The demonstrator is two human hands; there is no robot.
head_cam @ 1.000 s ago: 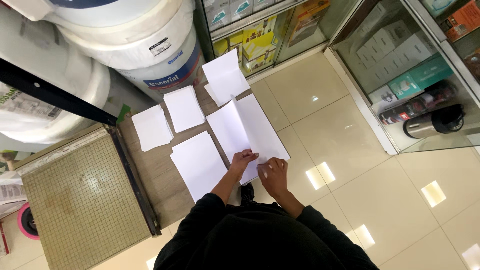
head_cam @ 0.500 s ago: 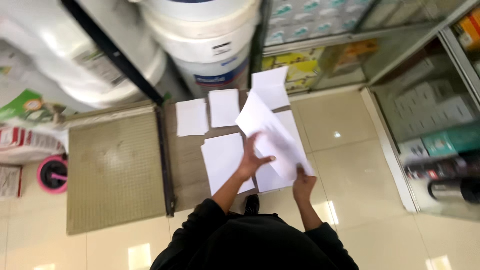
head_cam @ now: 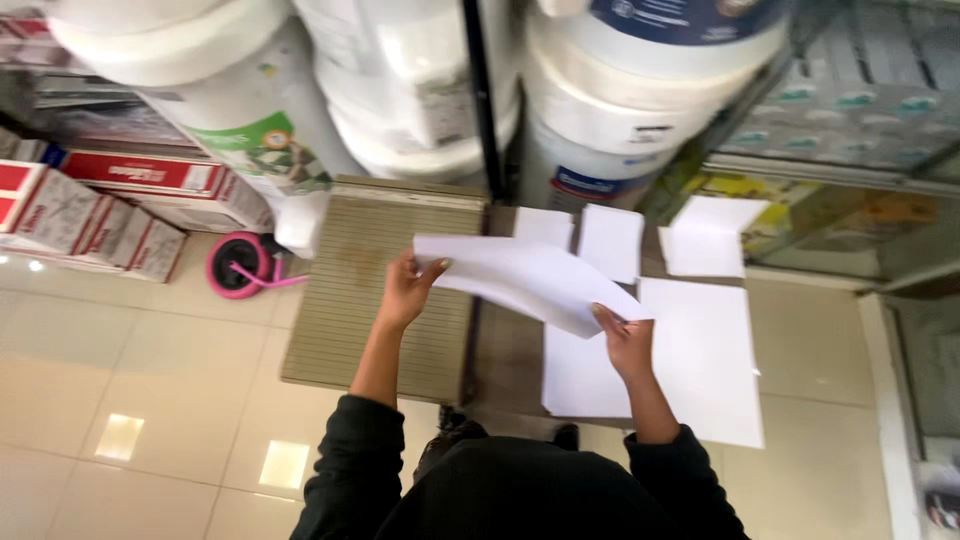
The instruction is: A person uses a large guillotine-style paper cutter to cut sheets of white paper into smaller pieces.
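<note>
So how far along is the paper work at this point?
Done, apparently: smaller white pieces already lie in a row past the cutter board's right edge. In hand: the left hand and right hand hold a white sheet lifted over the board. Left: larger white sheets lie uncut-looking on the floor to the right.
</note>
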